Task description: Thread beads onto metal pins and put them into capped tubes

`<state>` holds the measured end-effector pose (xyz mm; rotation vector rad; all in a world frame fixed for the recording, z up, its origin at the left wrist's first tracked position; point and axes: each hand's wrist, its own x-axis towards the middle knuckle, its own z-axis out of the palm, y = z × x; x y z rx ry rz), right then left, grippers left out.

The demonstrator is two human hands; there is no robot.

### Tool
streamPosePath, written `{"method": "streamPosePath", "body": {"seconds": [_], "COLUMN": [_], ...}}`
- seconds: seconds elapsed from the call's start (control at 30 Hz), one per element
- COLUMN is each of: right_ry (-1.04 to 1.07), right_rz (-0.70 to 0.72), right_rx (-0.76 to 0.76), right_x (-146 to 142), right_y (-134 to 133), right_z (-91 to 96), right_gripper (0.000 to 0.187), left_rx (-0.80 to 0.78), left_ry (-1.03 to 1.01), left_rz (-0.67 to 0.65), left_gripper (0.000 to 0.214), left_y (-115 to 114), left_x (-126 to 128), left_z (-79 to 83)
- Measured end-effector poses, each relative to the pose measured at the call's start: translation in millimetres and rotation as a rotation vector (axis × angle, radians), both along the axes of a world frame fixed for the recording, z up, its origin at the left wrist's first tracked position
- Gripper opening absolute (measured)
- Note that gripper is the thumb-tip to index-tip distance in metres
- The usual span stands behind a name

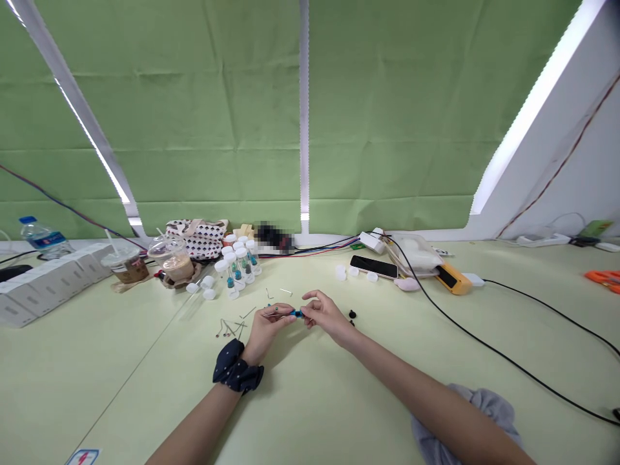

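Observation:
Both my hands meet over the middle of the pale green table (145,387). My left hand (268,332), with a dark scrunchie (236,369) on the wrist, is pinched on a thin metal pin (277,314). My right hand (323,314) is pinched on a small blue part (296,314) at the end of that pin. Several more thin pins (230,327) lie on the table left of my left hand. A small black piece (352,315) sits just right of my right hand.
Several clear vials with white caps (237,263) stand behind the hands, beside two drink cups (126,263) and a patterned pouch (197,235). A phone (373,266), an orange device (452,278) and a black cable (489,345) lie to the right. White boxes (43,284) sit at the left.

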<state>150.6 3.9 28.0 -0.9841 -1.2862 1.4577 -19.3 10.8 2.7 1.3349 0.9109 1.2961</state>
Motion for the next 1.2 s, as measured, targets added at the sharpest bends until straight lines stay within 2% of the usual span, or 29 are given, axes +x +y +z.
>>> {"method": "streamPosePath", "body": {"seconds": [0.17, 0.27, 0.33, 0.43, 0.5, 0.67, 0.77, 0.87, 0.97, 1.07, 1.13, 1.17, 1.2], "right_ry": [-0.007, -0.131, -0.302, -0.509, -0.578, -0.597, -0.569, -0.621, -0.634, -0.554, -0.481, -0.445, -0.412], "right_rz": [0.024, 0.006, -0.087, -0.208, -0.171, -0.014, 0.044, 0.069, 0.041, -0.001, -0.057, -0.092, -0.125], "right_rx": [-0.042, -0.019, 0.107, 0.425, 0.561, 0.724, 0.804, 0.852, 0.857, 0.805, 0.744, 0.709, 0.676], "right_x": [-2, -1, -1, -3, -5, -10, -8, -6, -7, -6, -4, -2, -1], "right_y": [4, 3, 0, -10, -16, -26, -30, -30, -25, -20, -16, -14, -12], "right_z": [-8.6, -10.7, -9.5, -5.6, -3.0, 3.0, 6.2, 4.2, -1.7, -4.5, -3.4, -2.3, -1.1], "right_gripper": [0.029, 0.025, 0.025, 0.03, 0.036, 0.032, 0.038, 0.038, 0.024, 0.022, 0.024, 0.024, 0.025], "left_rx": [0.023, 0.044, 0.066, 0.118, 0.164, 0.2, 0.191, 0.198, 0.265, 0.326, 0.34, 0.354, 0.37], "left_ry": [0.017, 0.048, 0.077, 0.162, 0.216, 0.269, 0.287, 0.335, 0.442, 0.515, 0.561, 0.607, 0.655], "left_rz": [-0.026, -0.021, -0.013, 0.029, 0.059, 0.044, 0.069, 0.096, 0.105, -0.053, -0.198, -0.183, -0.082], "left_gripper": [0.016, 0.019, 0.019, 0.017, 0.014, 0.009, 0.009, 0.005, 0.004, 0.011, 0.031, 0.038, 0.036], "left_y": [-4, -5, -6, -7, -9, -11, -10, -10, -13, -14, -9, -4, 2], "left_x": [2, 4, 5, 8, 10, 13, 11, 10, 13, 10, -3, -15, -30], "left_z": [3.9, 6.0, 5.9, 3.6, 1.7, -0.7, -1.8, -3.0, 1.2, 16.4, 30.8, 37.7, 43.6]}}
